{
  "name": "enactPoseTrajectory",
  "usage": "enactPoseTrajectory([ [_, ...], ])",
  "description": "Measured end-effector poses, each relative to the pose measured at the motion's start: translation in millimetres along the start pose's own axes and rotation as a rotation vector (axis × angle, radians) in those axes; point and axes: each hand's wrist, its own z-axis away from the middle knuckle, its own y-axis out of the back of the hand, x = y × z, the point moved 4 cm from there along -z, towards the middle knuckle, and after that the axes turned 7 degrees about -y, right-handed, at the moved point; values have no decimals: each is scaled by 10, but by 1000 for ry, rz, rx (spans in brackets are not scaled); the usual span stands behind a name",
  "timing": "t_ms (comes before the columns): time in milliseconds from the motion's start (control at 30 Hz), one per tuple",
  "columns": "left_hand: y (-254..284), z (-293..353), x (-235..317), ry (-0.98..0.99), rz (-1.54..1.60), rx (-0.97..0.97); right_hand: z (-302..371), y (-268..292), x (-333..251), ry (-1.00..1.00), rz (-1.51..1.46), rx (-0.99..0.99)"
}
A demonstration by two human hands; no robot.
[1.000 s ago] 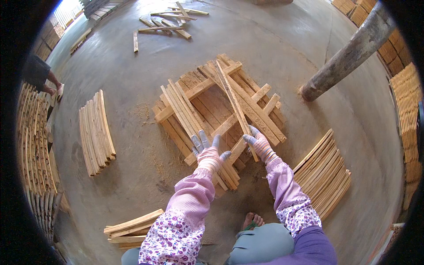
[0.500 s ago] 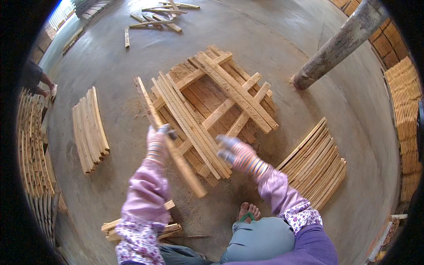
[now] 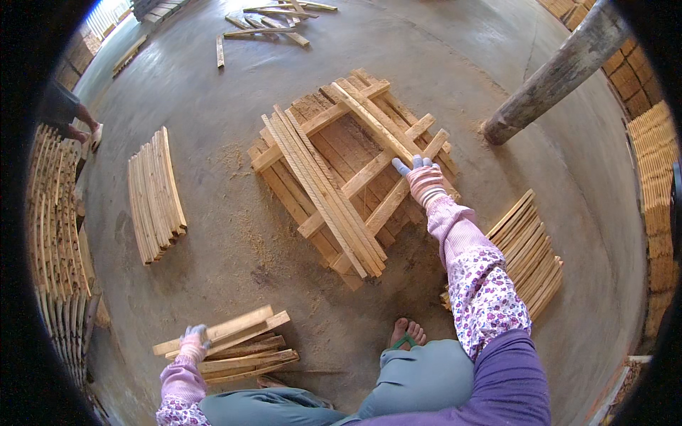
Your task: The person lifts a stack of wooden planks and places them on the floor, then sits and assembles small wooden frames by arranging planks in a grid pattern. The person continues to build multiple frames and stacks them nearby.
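Observation:
My left hand (image 3: 193, 341), in a striped glove with grey fingertips, is closed around a wooden strip (image 3: 238, 323) near its left end. That strip lies on top of a small pile of strips (image 3: 249, 362) at the lower left, beside my leg. My right arm reaches forward, and the gloved right hand (image 3: 424, 177) has its fingers bent over the near end of another wooden strip (image 3: 373, 117). This one rests across the crosspieces (image 3: 369, 177) of a low wooden platform; the hand hides its end. Several thin strips (image 3: 323, 192) lie side by side on the platform's left part.
Neat strip stacks stand left (image 3: 156, 199) and right (image 3: 529, 255) of the platform. A round post (image 3: 554, 78) rises at the right. Loose strips (image 3: 266, 28) are scattered far off. A slatted stack (image 3: 57, 213) and another person's legs (image 3: 85, 124) are at the far left.
My left hand has brought its strip from beside the platform down onto the lower-left pile. The right hand has moved forward and right onto a strip on the platform.

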Motion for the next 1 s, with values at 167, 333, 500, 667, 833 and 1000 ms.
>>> enactPoseTrajectory([
  [167,-380,69,-453,171,-131,-302,503,-79,-108,196,-373,113],
  [333,-357,-108,-210,244,-92,-314,1652,-162,-96,82,-823,569],
  [500,-170,-169,73,253,-1,-304,2403,-943,528,-297,-709,513],
  [667,-68,-327,27,193,-7,-251,1860,-1399,1180,-654,-523,222],
  [833,154,-458,297,121,67,-161,1578,-1612,1529,-798,-409,-248],
  [1000,225,-407,365,129,69,-151,1323,-1285,1551,-838,-553,-208],
])
